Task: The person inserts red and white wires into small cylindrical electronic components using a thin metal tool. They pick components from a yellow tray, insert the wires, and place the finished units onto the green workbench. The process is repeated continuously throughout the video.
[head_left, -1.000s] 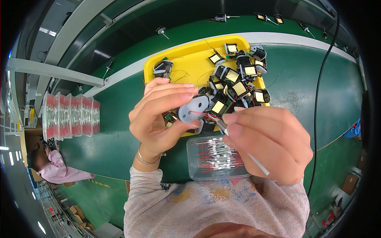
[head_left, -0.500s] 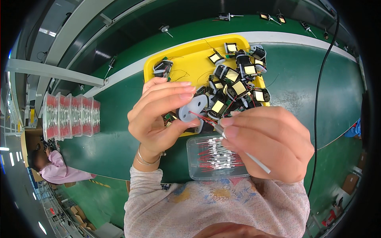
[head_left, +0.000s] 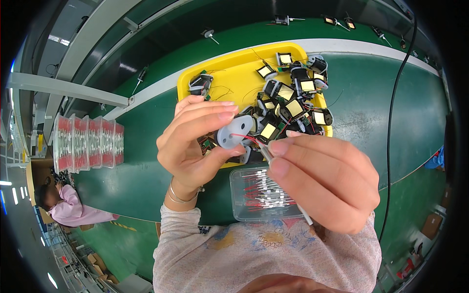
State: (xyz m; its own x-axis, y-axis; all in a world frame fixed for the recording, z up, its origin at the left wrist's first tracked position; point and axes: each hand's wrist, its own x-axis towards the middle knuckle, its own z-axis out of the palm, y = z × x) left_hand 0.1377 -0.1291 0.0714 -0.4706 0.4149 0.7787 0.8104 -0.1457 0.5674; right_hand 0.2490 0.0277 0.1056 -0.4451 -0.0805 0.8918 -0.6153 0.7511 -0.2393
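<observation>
Between thumb and fingers, my left hand [head_left: 193,136] grips an oval grey-white plastic end cap [head_left: 232,131] with holes in it, part of a small black electronic assembly mostly hidden by the hand. Thin red wires [head_left: 248,137] come out of the cap and run toward my right hand [head_left: 332,178]. That hand pinches a slim rod-shaped part [head_left: 266,154], silvery near the fingertips, with a white end [head_left: 306,217] showing below the hand. Underneath sits a clear plastic box [head_left: 238,213] of white parts with red leads [head_left: 271,191].
A yellow tray [head_left: 220,61] behind my hands holds several black assemblies [head_left: 294,108] with pale yellow pads. Stacked clear boxes [head_left: 88,142] stand at left. More assemblies [head_left: 281,20] lie on a green conveyor. A black cable [head_left: 393,107] hangs at right; a person in pink [head_left: 73,207] sits far left.
My right hand has shifted slightly left and down with the rod-shaped part, which now stands steeper. The left hand tilts the cap a little. Assemblies on the conveyor have moved slightly right.
</observation>
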